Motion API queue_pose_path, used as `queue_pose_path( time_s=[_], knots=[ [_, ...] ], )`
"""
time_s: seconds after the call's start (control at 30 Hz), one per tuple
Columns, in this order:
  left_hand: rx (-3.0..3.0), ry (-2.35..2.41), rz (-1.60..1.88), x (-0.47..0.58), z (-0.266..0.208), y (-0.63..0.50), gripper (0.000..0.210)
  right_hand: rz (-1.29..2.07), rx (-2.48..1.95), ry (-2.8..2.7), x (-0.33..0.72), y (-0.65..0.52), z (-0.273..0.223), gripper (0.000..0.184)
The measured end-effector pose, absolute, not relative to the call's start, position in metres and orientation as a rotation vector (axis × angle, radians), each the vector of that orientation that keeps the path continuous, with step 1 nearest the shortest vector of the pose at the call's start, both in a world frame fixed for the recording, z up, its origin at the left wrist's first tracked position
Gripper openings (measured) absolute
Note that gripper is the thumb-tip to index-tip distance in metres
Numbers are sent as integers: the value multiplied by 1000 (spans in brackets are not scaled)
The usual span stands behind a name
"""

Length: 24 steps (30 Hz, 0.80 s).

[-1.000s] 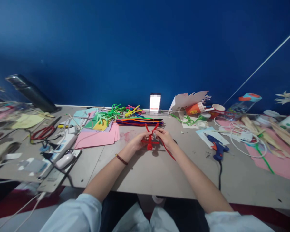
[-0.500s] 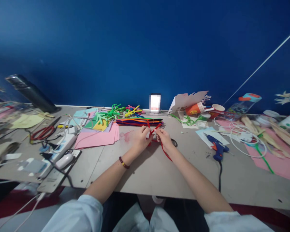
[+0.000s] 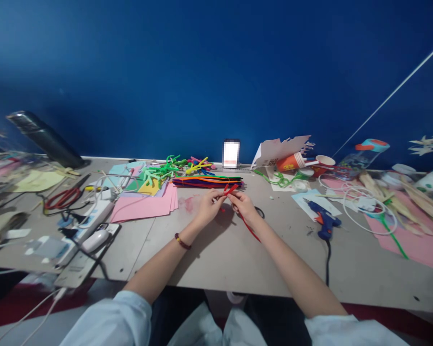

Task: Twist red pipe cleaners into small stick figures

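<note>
Red pipe cleaners (image 3: pixel 232 189) cross between my fingertips over the middle of the table. My left hand (image 3: pixel 210 205) is closed in a pinch on them, its wrist wearing a beaded bracelet (image 3: pixel 182 241). Opposite it, my right hand (image 3: pixel 244 205) also pinches the red pipe cleaners, and a long red end hangs below toward that forearm. Just beyond both hands lies a bundle of coloured pipe cleaners (image 3: pixel 205 182). The black loop of a scissors-like handle (image 3: pixel 260 212) shows beside my right wrist.
Pink paper (image 3: pixel 144 209), green bent pipe cleaners (image 3: pixel 162 170) and a power strip (image 3: pixel 90 226) lie to the left. A blue glue gun (image 3: pixel 324 220), paper cups (image 3: pixel 290 162) and a white cable coil (image 3: pixel 370 209) are on the right. A phone (image 3: pixel 231 154) stands by the wall.
My hands have shifted slightly and come closer together. The upper red ends now cross at my fingertips, and the red piece under my left hand shows less.
</note>
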<state>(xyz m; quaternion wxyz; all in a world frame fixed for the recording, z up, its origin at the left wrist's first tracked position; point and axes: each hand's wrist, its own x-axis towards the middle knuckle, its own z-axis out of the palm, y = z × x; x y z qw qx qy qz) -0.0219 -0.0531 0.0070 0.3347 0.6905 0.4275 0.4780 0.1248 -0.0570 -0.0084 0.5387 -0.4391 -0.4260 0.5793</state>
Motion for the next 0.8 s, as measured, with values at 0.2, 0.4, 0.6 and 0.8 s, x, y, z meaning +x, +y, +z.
queue_pose_path(
  time_s=[0.2, 0.4, 0.6, 0.8],
  knots=[
    [1423, 1025, 1087, -19, 12, -53, 32, 1320, -1063, -1222, 138, -50, -9, 36],
    [1261, 924, 855, -27, 22, -54, 34, 913, -1060, -1577, 155, -47, -1, 23],
    [1140, 821, 773, -29, 21, -52, 26, 860, -1082, -1651, 160, -46, 1, 22],
    [1064, 805, 750, -29, 20, -53, 26, 947, -1053, -1710, 162, -47, 6, 22]
  ],
)
